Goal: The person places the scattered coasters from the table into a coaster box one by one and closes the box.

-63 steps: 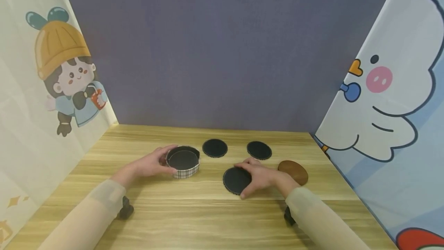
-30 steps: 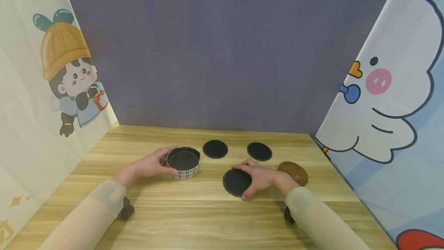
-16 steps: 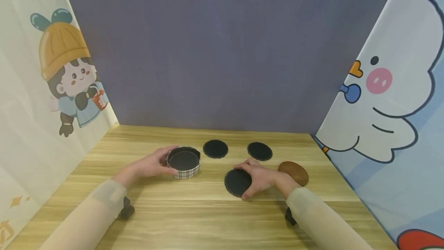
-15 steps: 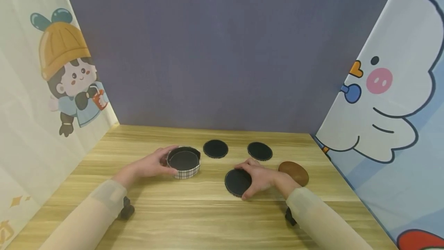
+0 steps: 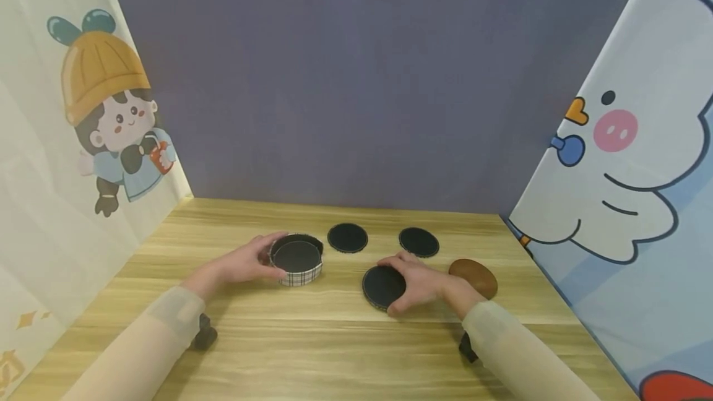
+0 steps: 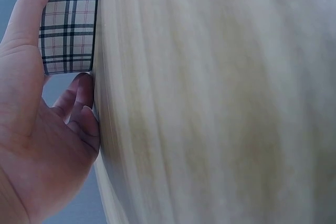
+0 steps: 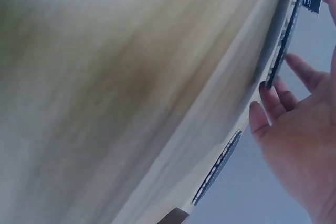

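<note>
Left hand (image 5: 245, 263) cups the plaid box (image 5: 296, 259), steadying it; right hand (image 5: 421, 281) pinches the near coaster (image 5: 383, 286) by its edge, lifting it.

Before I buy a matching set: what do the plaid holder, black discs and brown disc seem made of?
Plaid holder: probably fabric- or paper-wrapped card, matte tartan print. Black disc at the right hand: thin, stiff, matte, with a stitched-looking edge, perhaps faux leather. Brown disc: smooth and slightly shiny, likely faux leather.
</note>
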A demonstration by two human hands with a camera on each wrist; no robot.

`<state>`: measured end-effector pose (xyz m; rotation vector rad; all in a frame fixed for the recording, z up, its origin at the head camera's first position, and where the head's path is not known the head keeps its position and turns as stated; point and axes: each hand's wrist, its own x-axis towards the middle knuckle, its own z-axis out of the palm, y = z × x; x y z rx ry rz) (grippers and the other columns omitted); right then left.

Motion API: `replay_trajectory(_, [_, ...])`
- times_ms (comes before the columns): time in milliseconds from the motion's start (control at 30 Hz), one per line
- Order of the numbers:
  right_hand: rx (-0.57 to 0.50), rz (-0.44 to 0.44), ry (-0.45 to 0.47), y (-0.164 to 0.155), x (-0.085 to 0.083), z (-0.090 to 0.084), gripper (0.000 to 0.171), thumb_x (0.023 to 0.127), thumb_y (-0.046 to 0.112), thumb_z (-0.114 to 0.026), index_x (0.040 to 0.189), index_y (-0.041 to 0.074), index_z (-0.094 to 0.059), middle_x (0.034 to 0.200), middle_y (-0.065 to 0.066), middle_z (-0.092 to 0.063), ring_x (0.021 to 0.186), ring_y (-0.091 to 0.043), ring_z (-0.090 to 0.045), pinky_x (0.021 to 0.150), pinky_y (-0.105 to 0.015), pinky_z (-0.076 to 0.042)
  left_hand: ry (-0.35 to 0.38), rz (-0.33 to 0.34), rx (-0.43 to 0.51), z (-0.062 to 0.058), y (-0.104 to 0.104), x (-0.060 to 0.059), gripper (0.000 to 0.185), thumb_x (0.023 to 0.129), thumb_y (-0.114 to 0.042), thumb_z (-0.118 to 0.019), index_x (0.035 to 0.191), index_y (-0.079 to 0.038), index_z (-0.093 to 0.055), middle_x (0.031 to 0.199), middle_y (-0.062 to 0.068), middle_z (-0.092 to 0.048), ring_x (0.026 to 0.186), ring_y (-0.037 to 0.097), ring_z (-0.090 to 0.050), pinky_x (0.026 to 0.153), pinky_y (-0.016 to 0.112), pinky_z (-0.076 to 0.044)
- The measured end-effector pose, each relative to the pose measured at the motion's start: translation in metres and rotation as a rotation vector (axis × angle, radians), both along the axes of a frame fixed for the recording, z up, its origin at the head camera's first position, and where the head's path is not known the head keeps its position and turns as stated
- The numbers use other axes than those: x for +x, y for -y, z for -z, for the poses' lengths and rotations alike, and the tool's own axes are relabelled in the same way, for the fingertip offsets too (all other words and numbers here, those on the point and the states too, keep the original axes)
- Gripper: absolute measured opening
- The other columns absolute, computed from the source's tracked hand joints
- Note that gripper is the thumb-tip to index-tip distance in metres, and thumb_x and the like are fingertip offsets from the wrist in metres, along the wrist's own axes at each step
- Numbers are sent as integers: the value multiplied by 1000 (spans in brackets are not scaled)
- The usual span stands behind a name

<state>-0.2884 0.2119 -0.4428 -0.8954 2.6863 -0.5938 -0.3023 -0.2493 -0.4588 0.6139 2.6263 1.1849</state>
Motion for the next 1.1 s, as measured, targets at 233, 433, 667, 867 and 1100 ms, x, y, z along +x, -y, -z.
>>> replay_trajectory(233, [-42, 20, -36, 7, 1, -3, 106, 74, 51, -94, 166, 23, -48, 150, -5, -46, 136, -28, -42, 108, -56, -44, 13, -7, 6, -3, -1, 1, 111, 88, -38, -94, 175, -14, -28, 155, 34, -41, 132, 43, -62, 118, 71, -47])
replay_trajectory(433, [-95, 15, -53, 19, 4, -8, 106, 74, 50, -94, 166, 22, -48, 149, -6, -46, 134, -28, -42, 104, -54, -47, 19, -9, 8, -4, -2, 2, 111, 88, -37, -94, 175, -14, -28, 154, 34, -41, 134, 45, -61, 119, 72, -46])
replay_trajectory(667, [-115, -12, -76, 37, 3, -14, 106, 75, 53, -92, 167, 25, -46, 146, -4, -47, 129, -23, -44, 103, -47, -48, 17, -11, 8, -4, -2, 3, 111, 88, -38, -94, 175, -14, -28, 154, 32, -42, 133, 43, -61, 119, 71, -46])
replay_trajectory(867, [-115, -25, -77, 56, 2, -18, 104, 75, 51, -91, 167, 33, -45, 146, -2, -46, 130, -22, -42, 105, -44, -46, 11, -8, 2, -5, -2, 4, 111, 89, -38, -94, 175, -15, -28, 155, 33, -41, 132, 42, -62, 119, 70, -47])
replay_trajectory(1100, [-122, -45, -102, 76, -3, -20, 103, 76, 50, -91, 166, 26, -47, 148, -3, -47, 136, -24, -42, 112, -49, -42, 5, -11, -5, -7, -3, 6, 112, 88, -39, -94, 175, -15, -27, 157, 34, -40, 133, 44, -62, 118, 70, -47])
